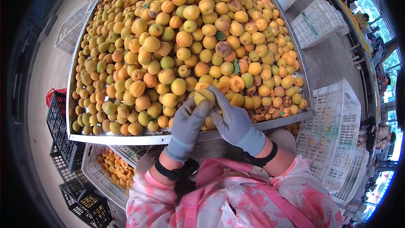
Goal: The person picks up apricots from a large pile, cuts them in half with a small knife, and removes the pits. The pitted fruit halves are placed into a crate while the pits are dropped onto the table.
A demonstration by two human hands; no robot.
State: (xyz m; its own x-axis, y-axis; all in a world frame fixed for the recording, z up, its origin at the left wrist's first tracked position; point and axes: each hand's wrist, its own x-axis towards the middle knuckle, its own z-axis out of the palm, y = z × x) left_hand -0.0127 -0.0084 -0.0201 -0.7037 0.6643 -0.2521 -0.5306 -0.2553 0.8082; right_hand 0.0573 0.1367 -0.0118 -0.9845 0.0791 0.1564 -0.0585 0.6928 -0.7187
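Note:
Both my hands wear grey gloves and meet at the near edge of a big metal tray (122, 138) heaped with yellow-orange apricots (192, 12). An apricot (203, 96) sits between the fingertips of my left hand (187, 122), which is closed on it. My right hand (237, 122) is closed against the same fruit from the other side. A thin, dark, blade-like tool crosses the fruit and runs to the right fingers; its handle is hidden. Just beyond my fingers lies a cut-open apricot (237, 84) with an orange hollow.
Apricot halves (116, 166) fill a white crate (95, 173) below the tray at the left. Black crates (61, 116) stand farther left. White crates (331, 131) lean at the right, with more (318, 22) beyond. Pits and scraps (265, 112) lie in the tray's near right corner.

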